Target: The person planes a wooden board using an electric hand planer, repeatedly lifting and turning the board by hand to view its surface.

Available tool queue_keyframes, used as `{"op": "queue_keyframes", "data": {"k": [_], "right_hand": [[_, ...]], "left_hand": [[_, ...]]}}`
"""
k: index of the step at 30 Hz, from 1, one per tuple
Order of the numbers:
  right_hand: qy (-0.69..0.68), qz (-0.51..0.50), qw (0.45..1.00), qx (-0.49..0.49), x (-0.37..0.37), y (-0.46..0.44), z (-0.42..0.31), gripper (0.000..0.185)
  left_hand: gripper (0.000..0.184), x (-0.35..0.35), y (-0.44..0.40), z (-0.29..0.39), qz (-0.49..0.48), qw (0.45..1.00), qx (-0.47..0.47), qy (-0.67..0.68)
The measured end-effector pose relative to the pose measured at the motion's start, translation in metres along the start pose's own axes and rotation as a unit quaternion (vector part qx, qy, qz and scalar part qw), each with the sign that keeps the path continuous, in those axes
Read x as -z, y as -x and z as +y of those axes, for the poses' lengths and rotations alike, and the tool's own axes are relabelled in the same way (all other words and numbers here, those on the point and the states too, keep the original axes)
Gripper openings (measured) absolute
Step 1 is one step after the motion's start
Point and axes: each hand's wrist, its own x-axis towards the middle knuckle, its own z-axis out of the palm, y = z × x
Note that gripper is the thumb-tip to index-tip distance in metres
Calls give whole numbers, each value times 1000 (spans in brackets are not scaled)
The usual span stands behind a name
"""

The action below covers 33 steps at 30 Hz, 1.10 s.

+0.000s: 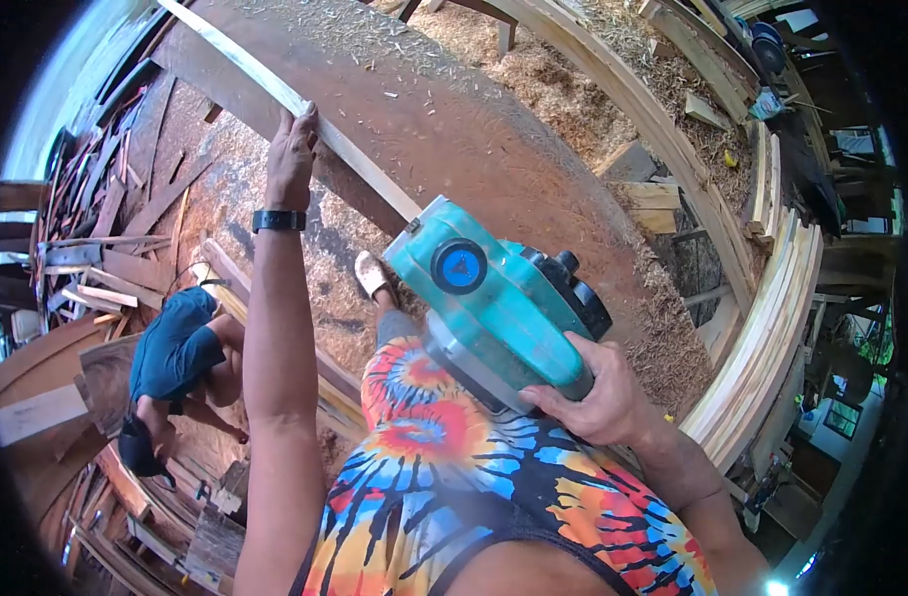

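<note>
My right hand (605, 395) is wrapped round the rear handle of a teal electric planer (509, 308), which has a round blue cap on its side. The planer's front end meets the near end of a long, narrow wooden strip (365, 171). Further along, my left hand (293, 149), with a dark band at the wrist, is closed over that strip. The strip runs away to the upper left above a broad brown worktop (454, 124). The planer covers whatever part of the strip lies under it, and its sole is hidden.
Wood shavings (563, 99) litter the worktop and the ground. Stacked pale planks (762, 338) stand at the right, with long timbers (663, 129) beyond the worktop. At the left, a person (181, 348) in dark clothes bends down near scrap boards (106, 219).
</note>
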Motion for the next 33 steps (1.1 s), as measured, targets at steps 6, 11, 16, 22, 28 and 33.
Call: {"op": "queue_keyframes", "data": {"k": [6,11,16,22,28,33], "right_hand": [[-11,-16,1000,-19,1,-7,-5,30],[-11,-6,1000,-19,-1,-15,-10,32],[-21,8,1000,-15,-6,-25,-16,34],[-33,20,999,-4,-10,-37,-19,33],[-30,27,999,5,-15,-58,-27,32],[-14,29,999,12,-18,-78,-31,35]], "left_hand": [[56,-6,10,15,17,999,28,5],[50,-10,12,16,23,999,22,26],[48,-12,15,20,14,998,-10,60],[64,0,4,8,14,999,34,12],[75,0,5,4,45,998,43,12],[82,18,-2,-12,32,994,60,81]]}}
